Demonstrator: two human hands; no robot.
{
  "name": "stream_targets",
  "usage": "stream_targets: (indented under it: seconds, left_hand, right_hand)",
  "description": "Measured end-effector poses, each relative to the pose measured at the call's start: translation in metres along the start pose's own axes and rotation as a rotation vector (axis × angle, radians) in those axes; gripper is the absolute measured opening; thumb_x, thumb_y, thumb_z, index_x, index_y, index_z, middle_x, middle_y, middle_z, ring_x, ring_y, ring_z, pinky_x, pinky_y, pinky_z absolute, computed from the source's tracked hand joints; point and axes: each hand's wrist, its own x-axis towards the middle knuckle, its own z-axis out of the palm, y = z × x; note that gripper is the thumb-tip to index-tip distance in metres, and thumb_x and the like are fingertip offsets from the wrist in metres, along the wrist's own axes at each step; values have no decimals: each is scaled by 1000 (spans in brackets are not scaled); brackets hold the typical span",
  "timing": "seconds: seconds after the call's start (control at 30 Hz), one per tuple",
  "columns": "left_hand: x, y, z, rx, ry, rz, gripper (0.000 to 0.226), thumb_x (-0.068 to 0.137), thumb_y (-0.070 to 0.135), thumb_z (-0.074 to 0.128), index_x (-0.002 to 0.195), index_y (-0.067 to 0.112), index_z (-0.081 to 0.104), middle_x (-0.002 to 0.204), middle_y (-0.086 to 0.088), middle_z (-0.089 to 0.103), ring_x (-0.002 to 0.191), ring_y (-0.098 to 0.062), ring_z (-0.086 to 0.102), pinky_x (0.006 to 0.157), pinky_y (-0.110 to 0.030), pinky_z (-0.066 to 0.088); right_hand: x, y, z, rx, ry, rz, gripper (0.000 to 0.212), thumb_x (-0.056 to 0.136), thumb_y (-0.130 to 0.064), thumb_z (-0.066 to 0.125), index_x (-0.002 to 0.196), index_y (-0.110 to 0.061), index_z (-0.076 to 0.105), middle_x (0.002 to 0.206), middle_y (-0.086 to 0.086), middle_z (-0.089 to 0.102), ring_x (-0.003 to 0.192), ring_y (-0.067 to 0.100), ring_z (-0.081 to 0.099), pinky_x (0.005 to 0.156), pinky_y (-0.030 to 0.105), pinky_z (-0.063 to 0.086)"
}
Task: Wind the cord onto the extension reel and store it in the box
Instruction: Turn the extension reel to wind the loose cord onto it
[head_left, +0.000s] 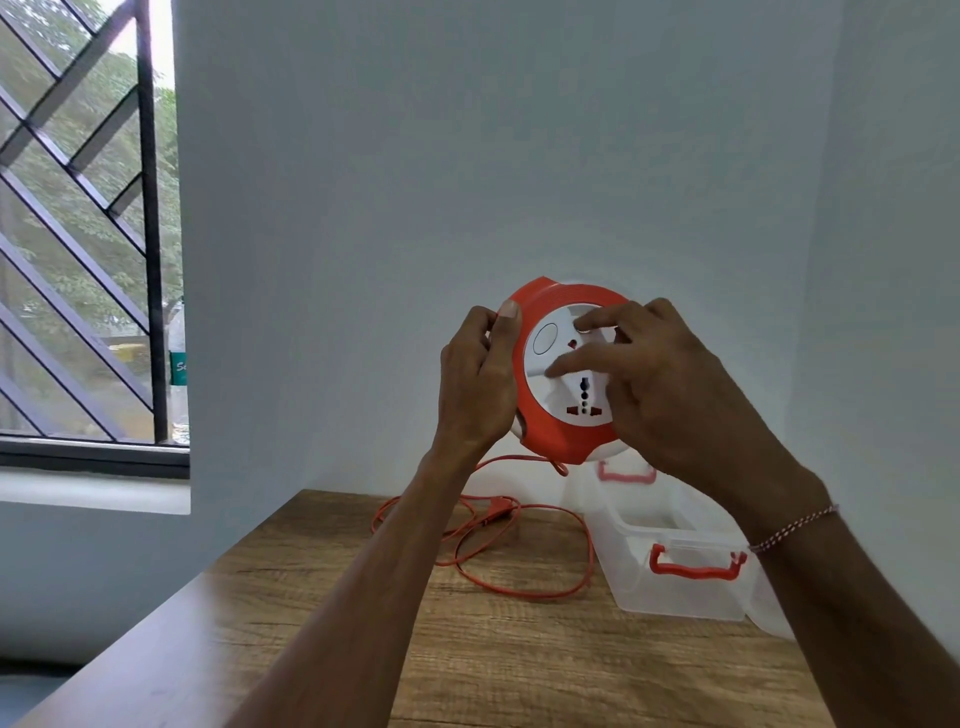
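Observation:
A round orange and white extension reel (558, 415) is held up in the air above the table, its socket face turned toward me. My left hand (475, 379) grips its left rim. My right hand (660, 384) lies on the white face with fingers spread on it. An orange cord (519, 587) hangs from the bottom of the reel and lies in loose loops on the table, with its plug (496, 512) among them. A clear plastic box (670, 551) with red handles stands open below the reel, to the right.
The wooden table (363, 649) runs from the wall toward me, its left edge slanting. A barred window (78, 234) with a sill fills the left. A plain wall is close behind the reel. A clear lid or second bin (774, 613) leans by the box's right side.

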Motion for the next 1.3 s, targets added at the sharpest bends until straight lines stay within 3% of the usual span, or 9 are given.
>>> stream_targets:
  seconds: [0.07,0.17,0.43,0.83,1.0,1.13,1.3]
  left_hand:
    - [0,0,0,6,6,1,33,101,38,40,97,11,59,83,3,67,68,-13,66,62,-20,57]
    - [0,-1,0,12,9,1,32,101,38,40,97,13,58,82,4,66,68,-12,66,62,-18,55]
    - [0,-2,1,13,-4,7,38,98,44,40,98,11,59,86,1,69,72,-18,69,66,-29,60]
    - [-1,1,1,23,-22,12,37,100,39,43,96,6,59,77,2,68,65,-14,68,61,-28,60]
    - [-2,2,1,11,-14,6,36,100,37,43,95,5,57,73,5,65,61,-9,66,56,-19,54]
    - [-2,2,0,25,-7,6,36,100,40,42,97,8,59,79,3,68,68,-12,69,63,-30,60]
    - [-2,2,2,55,-18,13,35,99,41,42,99,10,59,82,7,68,72,-8,69,62,-25,60]
  right_hand:
    - [-1,-5,-3,-54,-114,-3,47,76,-12,75,117,-32,65,142,6,46,126,31,37,100,47,42]
    - [0,-9,-2,-125,-151,-6,54,74,-20,77,123,-35,60,145,7,42,130,33,34,105,47,34]
    - [-3,-7,6,-196,-75,56,63,65,-35,81,124,-40,58,127,12,56,111,32,50,90,45,43]
    - [-7,1,16,-135,44,105,57,68,-45,75,123,-39,59,115,13,65,97,31,60,83,44,49]
    - [-6,0,17,-79,142,178,65,72,-70,53,129,-38,54,113,6,69,92,26,66,82,41,54]
    - [-4,-4,19,-10,180,256,81,68,-84,37,128,-33,57,107,1,72,86,23,69,77,38,57]
    - [-6,-5,20,-36,232,283,81,70,-84,41,122,-27,63,106,4,72,85,26,69,75,38,55]
